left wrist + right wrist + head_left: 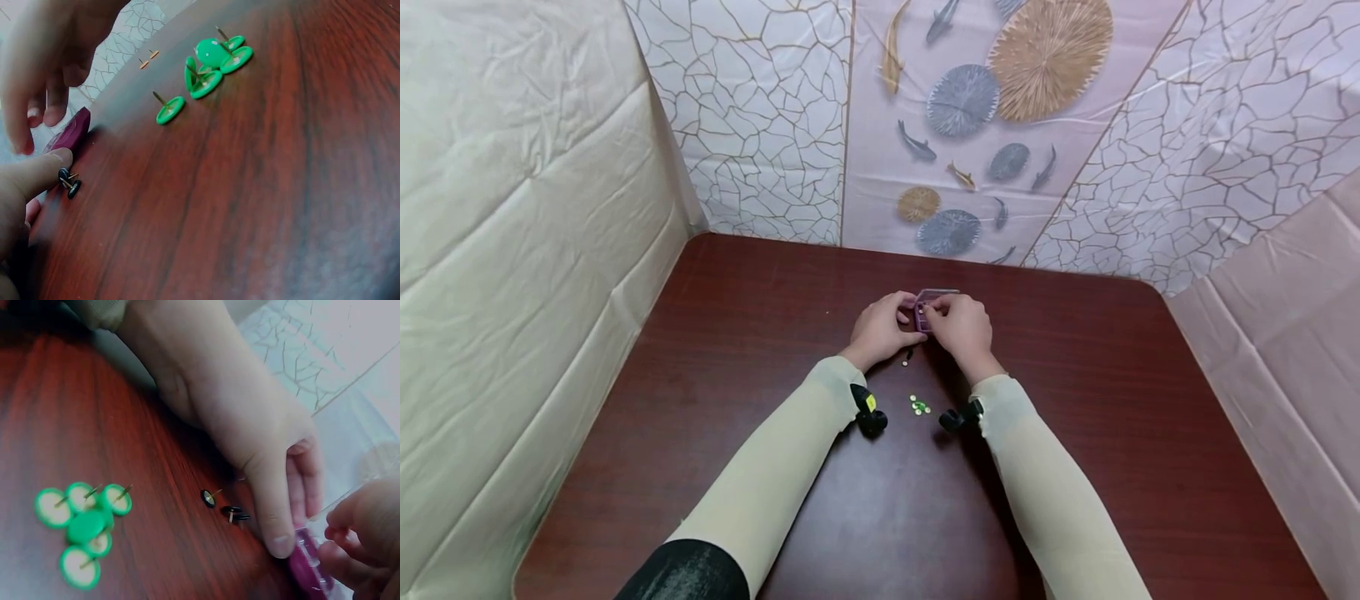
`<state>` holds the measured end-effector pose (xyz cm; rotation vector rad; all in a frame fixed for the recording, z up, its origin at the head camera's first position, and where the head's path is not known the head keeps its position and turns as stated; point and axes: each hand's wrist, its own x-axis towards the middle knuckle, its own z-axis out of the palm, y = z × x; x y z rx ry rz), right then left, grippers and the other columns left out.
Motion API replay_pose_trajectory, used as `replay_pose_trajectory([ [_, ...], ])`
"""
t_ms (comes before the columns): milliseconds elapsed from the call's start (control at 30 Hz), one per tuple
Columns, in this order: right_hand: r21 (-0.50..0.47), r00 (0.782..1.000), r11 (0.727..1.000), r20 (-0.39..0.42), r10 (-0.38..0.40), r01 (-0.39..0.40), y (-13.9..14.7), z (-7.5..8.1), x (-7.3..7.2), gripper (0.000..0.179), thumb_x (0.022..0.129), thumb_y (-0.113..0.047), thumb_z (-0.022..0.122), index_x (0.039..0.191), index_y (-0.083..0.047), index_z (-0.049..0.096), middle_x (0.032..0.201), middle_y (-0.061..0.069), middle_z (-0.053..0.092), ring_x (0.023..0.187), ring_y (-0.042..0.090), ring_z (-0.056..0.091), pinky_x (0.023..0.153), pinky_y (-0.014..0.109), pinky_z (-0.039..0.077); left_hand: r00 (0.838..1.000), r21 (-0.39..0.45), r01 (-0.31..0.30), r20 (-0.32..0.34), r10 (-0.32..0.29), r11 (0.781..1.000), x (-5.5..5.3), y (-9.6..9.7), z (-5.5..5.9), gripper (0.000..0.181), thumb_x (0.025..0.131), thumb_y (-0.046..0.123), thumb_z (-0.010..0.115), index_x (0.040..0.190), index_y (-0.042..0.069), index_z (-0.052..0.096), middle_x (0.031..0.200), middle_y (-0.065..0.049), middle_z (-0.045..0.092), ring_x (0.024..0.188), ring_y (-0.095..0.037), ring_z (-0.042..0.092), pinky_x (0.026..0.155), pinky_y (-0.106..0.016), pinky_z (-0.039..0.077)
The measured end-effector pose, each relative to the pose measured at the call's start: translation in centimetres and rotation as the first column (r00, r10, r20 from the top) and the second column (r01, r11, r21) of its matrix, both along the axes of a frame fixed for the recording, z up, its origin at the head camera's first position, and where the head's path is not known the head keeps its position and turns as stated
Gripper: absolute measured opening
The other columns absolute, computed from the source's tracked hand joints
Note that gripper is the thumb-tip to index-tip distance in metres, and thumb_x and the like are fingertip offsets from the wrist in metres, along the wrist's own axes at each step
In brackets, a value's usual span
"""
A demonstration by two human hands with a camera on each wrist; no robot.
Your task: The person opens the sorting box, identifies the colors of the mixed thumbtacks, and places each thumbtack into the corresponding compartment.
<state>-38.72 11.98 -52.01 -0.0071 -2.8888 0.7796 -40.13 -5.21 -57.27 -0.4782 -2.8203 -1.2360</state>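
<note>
Left fingers (274, 512) hold the purple box (305, 570) just below the right fingers (342, 561).

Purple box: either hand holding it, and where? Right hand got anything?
Left hand holds the purple box at its left side, thumb at near end. Right hand is over it; can't tell if it pinches anything.

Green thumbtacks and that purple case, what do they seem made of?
Green thumbtacks: probably metal, judging by metallic-looking pins and pale golden undersides; their smooth green coating could be paint or plastic. Purple case: likely glossy plastic, given its bright highlights.
</note>
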Motion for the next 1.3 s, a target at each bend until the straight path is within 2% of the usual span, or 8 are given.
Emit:
replay_pose_trajectory([
  [100, -0.001, 0.994, 0.995, -0.044, 0.096, -0.096, 0.5, 0.5, 1.0, 0.019, 0.101, -0.031, 0.077, 0.101, -0.014, 0.086, 0.088, 0.004, 0.079, 0.073, 0.025, 0.066, 0.064, 0.043, 0.053, 1.0, -0.006, -0.012, -0.004, 0.012, 1.0, 0.0, -0.1, 0.1, 0.074, 0.088, 0.043, 0.095, 0.15, 0.021, 0.061, 0.14, 0.006, 0.069, 0.109, -0.007, 0.069, 0.098, -0.033, 0.056],
  [167, 0.009, 0.981, 0.982, -0.051, 0.187, -0.186, 0.7, 0.9, 1.7, 0.015, 0.099, -0.028, 0.079, 0.1, -0.015, 0.086, 0.087, 0.002, 0.079, 0.076, 0.025, 0.067, 0.068, 0.044, 0.054, 1.0, -0.016, -0.017, -0.009, 0.017, 1.0, -0.1, -0.1, 0.1, 0.072, 0.089, 0.042, 0.094, 0.15, 0.022, 0.061, 0.141, 0.007, 0.069, 0.109, -0.007, 0.069, 0.098, -0.034, 0.055],
  [300, 0.049, 0.94, 0.939, -0.001, 0.34, -0.34, 0.8, 1.1, 3.3, 0.008, 0.097, -0.028, 0.085, 0.097, -0.02, 0.087, 0.09, -0.005, 0.08, 0.086, 0.022, 0.073, 0.078, 0.046, 0.058, 1.0, -0.024, -0.009, -0.014, 0.009, 1.0, -0.2, 0.0, 0.2, 0.069, 0.091, 0.038, 0.093, 0.15, 0.023, 0.061, 0.142, 0.007, 0.069, 0.11, -0.008, 0.07, 0.099, -0.035, 0.055],
  [400, 0.084, 0.918, 0.914, 0.035, 0.396, -0.397, 0.7, 1.0, 4.3, 0.005, 0.098, -0.028, 0.086, 0.096, -0.024, 0.087, 0.088, -0.01, 0.079, 0.087, 0.021, 0.074, 0.078, 0.048, 0.06, 1.0, -0.021, -0.012, -0.015, 0.012, 1.0, -0.2, -0.1, 0.2, 0.07, 0.091, 0.037, 0.094, 0.151, 0.023, 0.061, 0.142, 0.006, 0.069, 0.111, -0.009, 0.07, 0.099, -0.035, 0.056],
  [700, 0.174, 0.889, 0.875, 0.001, 0.458, -0.452, 0.0, -0.9, 5.8, 0.004, 0.098, -0.024, 0.086, 0.099, -0.02, 0.086, 0.091, -0.01, 0.081, 0.087, 0.018, 0.077, 0.077, 0.045, 0.062, 1.0, -0.01, -0.022, 0.011, 0.022, 1.0, 0.3, -0.3, 0.0, 0.07, 0.092, 0.038, 0.093, 0.153, 0.023, 0.061, 0.143, 0.006, 0.068, 0.112, -0.01, 0.07, 0.099, -0.036, 0.056],
  [933, 0.227, 0.887, 0.865, -0.013, 0.461, -0.447, -0.1, -1.7, 6.3, 0.005, 0.097, -0.025, 0.087, 0.098, -0.021, 0.085, 0.092, -0.01, 0.08, 0.086, 0.02, 0.076, 0.078, 0.046, 0.062, 1.0, 0.011, -0.011, 0.006, 0.011, 1.0, 0.4, -0.2, -0.6, 0.069, 0.093, 0.037, 0.092, 0.152, 0.022, 0.061, 0.142, 0.006, 0.069, 0.111, -0.01, 0.07, 0.099, -0.037, 0.057],
  [1100, 0.256, 0.886, 0.861, -0.034, 0.462, -0.439, -0.2, -1.8, 6.3, 0.004, 0.097, -0.025, 0.086, 0.097, -0.021, 0.085, 0.091, -0.009, 0.08, 0.084, 0.021, 0.076, 0.077, 0.047, 0.062, 1.0, 0.006, -0.018, 0.0, 0.018, 1.0, 0.3, 0.0, -0.4, 0.069, 0.092, 0.038, 0.093, 0.151, 0.023, 0.062, 0.141, 0.007, 0.069, 0.11, -0.009, 0.069, 0.098, -0.037, 0.056],
  [1300, 0.266, 0.894, 0.869, -0.05, 0.446, -0.418, 0.0, -1.4, 6.4, 0.004, 0.097, -0.025, 0.086, 0.094, -0.022, 0.085, 0.091, -0.009, 0.08, 0.083, 0.022, 0.076, 0.076, 0.048, 0.063, 1.0, 0.004, -0.015, -0.007, 0.015, 1.0, 0.1, 0.4, -0.2, 0.069, 0.091, 0.039, 0.094, 0.151, 0.024, 0.062, 0.14, 0.008, 0.07, 0.109, -0.009, 0.069, 0.098, -0.036, 0.056],
])
